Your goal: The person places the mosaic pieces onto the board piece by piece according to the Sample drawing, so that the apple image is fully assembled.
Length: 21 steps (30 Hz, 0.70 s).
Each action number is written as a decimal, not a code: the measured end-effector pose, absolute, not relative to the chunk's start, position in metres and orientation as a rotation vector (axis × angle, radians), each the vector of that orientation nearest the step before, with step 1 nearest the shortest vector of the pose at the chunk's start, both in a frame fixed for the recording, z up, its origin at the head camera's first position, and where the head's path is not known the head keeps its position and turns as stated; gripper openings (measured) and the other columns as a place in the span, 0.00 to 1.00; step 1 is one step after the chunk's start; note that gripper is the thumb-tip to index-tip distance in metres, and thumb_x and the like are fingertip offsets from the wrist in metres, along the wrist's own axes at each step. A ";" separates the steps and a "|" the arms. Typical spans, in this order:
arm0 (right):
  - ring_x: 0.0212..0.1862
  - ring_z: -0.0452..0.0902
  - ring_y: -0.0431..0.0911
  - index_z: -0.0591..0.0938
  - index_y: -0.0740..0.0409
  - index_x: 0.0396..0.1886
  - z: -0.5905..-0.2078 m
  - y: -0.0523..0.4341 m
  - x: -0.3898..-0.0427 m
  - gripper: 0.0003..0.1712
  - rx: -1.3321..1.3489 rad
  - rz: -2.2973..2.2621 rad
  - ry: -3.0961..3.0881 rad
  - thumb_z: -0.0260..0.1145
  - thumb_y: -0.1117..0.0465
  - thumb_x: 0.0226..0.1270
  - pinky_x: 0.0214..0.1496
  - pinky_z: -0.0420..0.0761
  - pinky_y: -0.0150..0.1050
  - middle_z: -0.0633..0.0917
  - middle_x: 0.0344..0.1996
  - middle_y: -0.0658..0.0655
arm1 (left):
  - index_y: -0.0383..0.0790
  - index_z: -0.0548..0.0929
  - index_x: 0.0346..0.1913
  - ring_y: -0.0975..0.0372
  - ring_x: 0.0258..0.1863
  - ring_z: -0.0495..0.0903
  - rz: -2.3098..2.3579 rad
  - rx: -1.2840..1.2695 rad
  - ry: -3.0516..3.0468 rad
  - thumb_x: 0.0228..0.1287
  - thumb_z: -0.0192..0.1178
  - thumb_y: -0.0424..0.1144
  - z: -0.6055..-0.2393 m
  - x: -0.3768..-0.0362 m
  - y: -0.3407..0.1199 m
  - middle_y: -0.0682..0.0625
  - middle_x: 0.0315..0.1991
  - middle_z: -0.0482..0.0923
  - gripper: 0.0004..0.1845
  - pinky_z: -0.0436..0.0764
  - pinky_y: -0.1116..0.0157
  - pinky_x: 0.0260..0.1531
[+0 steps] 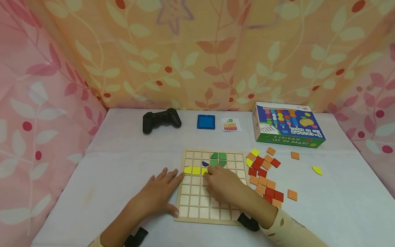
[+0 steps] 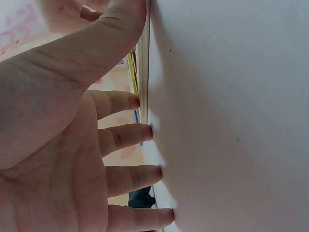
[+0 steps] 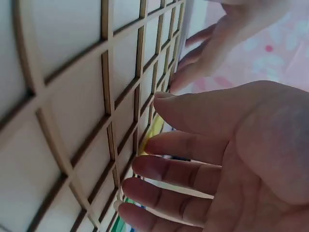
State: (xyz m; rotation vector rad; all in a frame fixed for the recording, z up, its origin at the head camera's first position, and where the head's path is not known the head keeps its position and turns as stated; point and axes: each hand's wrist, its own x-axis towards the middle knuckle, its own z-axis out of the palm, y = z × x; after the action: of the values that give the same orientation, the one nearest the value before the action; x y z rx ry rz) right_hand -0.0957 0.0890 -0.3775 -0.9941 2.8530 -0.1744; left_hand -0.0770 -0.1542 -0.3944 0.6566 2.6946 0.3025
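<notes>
The square wooden grid board [image 1: 213, 185] lies on the white table [image 1: 108, 164]. The left hand [image 1: 160, 192] rests flat at the board's 9 o'clock edge, fingers spread and straight, apparently to steady it. The right hand [image 1: 223, 183] lies over the board's centre, fingers extended and loosely parted, fingertips on a yellow tile [image 1: 204, 170] ending the yellow row [image 1: 192, 170], seemingly seating it. Green tiles [image 1: 218, 159] sit at 12 o'clock. Loose orange and red tiles [image 1: 265, 178] lie at 3 o'clock, within reach.

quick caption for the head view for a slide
Left hand steadies a wooden grid board while the right hand presses a yellow piece into its row, loose tiles alongside.
</notes>
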 end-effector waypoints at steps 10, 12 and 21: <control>0.36 0.77 0.43 0.91 0.57 0.36 -0.346 0.155 -0.114 0.04 -0.740 -0.490 2.790 0.73 0.67 0.62 0.39 0.81 0.41 0.83 0.32 0.48 | 0.45 0.62 0.77 0.39 0.75 0.52 0.312 0.655 2.692 0.34 0.78 0.64 -0.391 -0.076 -0.154 0.41 0.76 0.59 0.64 0.61 0.32 0.62; 0.36 0.78 0.46 0.90 0.59 0.39 -0.345 0.174 -0.123 0.07 -0.584 -0.464 2.827 0.73 0.68 0.61 0.40 0.81 0.45 0.84 0.33 0.51 | 0.44 0.62 0.77 0.39 0.75 0.52 0.310 0.652 2.687 0.34 0.78 0.64 -0.391 -0.076 -0.153 0.41 0.76 0.59 0.64 0.61 0.32 0.62; 0.31 0.74 0.48 0.86 0.61 0.38 -0.371 0.210 -0.148 0.10 -0.339 -0.477 2.844 0.76 0.64 0.57 0.37 0.81 0.47 0.81 0.27 0.51 | 0.45 0.62 0.78 0.40 0.75 0.51 0.310 0.619 2.680 0.34 0.79 0.63 -0.390 -0.076 -0.152 0.42 0.76 0.58 0.64 0.59 0.32 0.63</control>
State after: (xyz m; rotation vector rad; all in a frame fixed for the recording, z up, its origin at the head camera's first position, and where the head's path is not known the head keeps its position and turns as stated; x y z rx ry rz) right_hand -0.1483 0.2103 -0.3712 -0.3391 2.8441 -0.4768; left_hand -0.0763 -0.1525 -0.3903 0.6193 2.6800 0.3100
